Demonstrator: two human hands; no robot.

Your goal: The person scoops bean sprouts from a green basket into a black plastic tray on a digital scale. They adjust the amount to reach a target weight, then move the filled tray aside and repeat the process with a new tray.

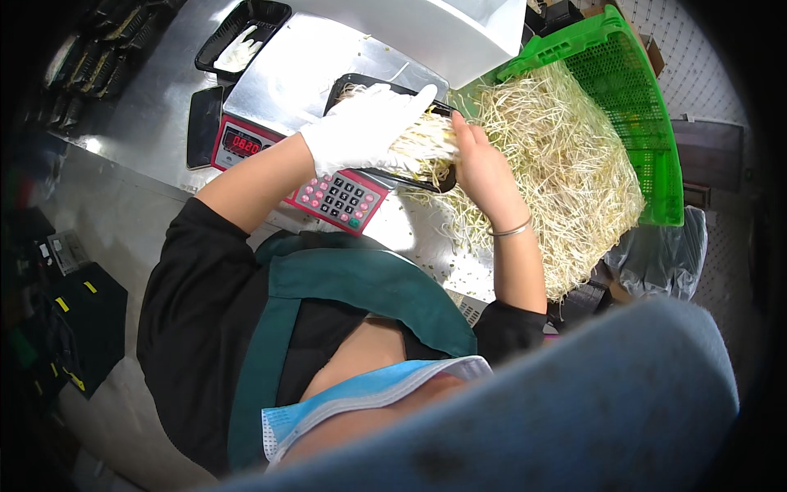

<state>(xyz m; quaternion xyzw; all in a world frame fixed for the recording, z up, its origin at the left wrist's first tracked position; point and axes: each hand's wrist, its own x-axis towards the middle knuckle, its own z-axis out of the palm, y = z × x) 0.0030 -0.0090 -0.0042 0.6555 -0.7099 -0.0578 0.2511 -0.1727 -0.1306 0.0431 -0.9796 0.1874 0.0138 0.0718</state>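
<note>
Closest to me, a blurred blue cap hangs over a pale blue mask (pixel 361 406) and a green apron (pixel 361 279). Past them, a black tray (pixel 448 179) of bean sprouts (pixel 425 146) sits over a red-edged scale (pixel 283 90). The gloved left hand (pixel 365 127) lies across the sprouts, one digit standing apart; I can't tell whether the others grip. At the tray's three o'clock, the bare right hand (pixel 485 164) has its fingers together against the sprouts' ends; whether they're clamped, I can't tell. Beyond, a sprout heap (pixel 557 164) spreads at three o'clock, a green crate (pixel 648 123) behind it at two.
</note>
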